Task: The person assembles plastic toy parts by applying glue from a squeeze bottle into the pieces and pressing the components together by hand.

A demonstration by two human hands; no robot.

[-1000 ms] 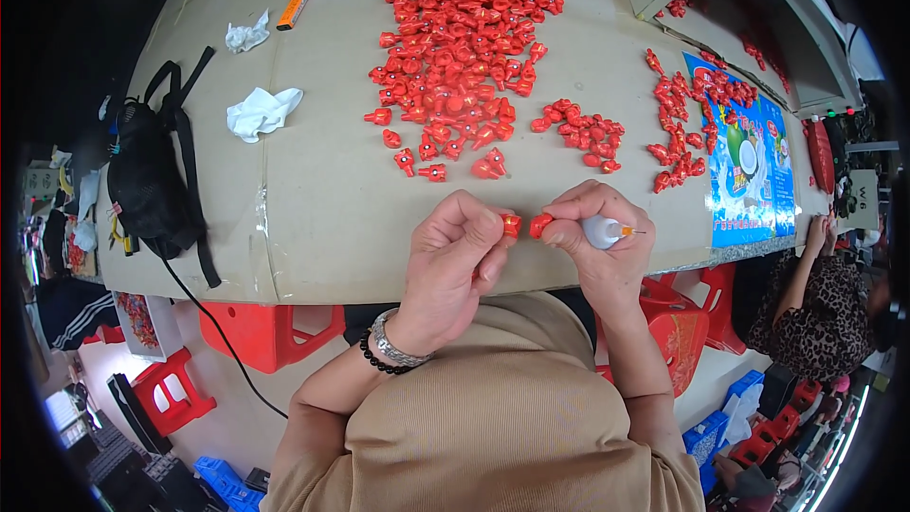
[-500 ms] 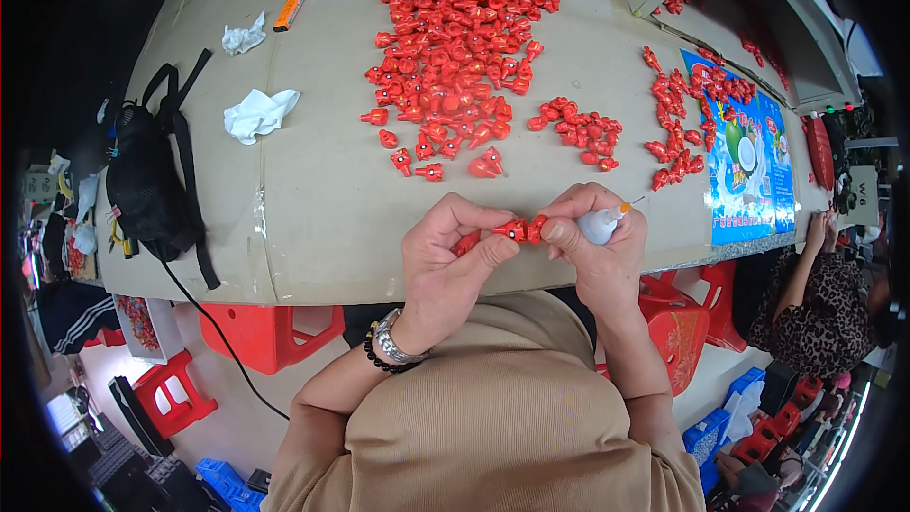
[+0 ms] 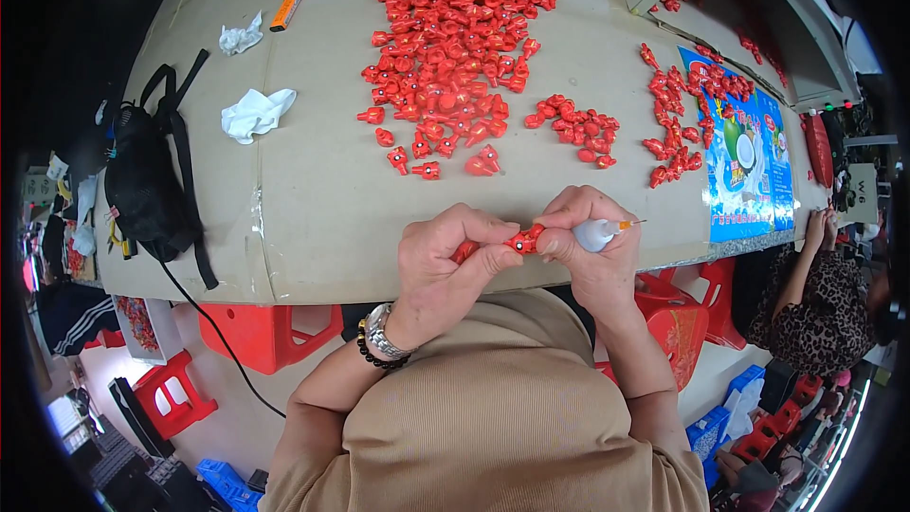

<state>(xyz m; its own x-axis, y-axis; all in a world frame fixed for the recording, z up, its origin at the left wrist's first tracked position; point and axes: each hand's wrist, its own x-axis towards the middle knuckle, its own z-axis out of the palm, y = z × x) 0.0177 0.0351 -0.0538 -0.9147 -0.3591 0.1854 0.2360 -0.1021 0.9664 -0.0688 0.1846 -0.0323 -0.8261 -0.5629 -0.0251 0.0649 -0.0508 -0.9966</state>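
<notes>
Just above the table's near edge, my two hands meet around a small red plastic figure (image 3: 522, 242) with a dark-and-white spot on it. My left hand (image 3: 449, 251) is closed, pinching the figure's left side between thumb and fingers; another bit of red shows inside that hand. The thumb and forefinger of my right hand (image 3: 597, 251) grip the figure's right side. Tucked in that same hand is a small translucent squeeze bottle (image 3: 595, 235) with an orange collar and a thin needle tip pointing right. My fingers hide much of the figure.
A big heap of red plastic pieces (image 3: 460, 28) covers the far middle. Smaller clusters (image 3: 576, 128) lie right of it, some on a blue printed sheet (image 3: 749, 166). Left are crumpled tissues (image 3: 257, 115), an orange box cutter (image 3: 290, 7) and a black bag (image 3: 152, 180). Another person (image 3: 820, 308) sits at far right.
The two red parts between my hands, with a gap between them before, are now pressed together. The bottle has turned so its needle points more level to the right.
</notes>
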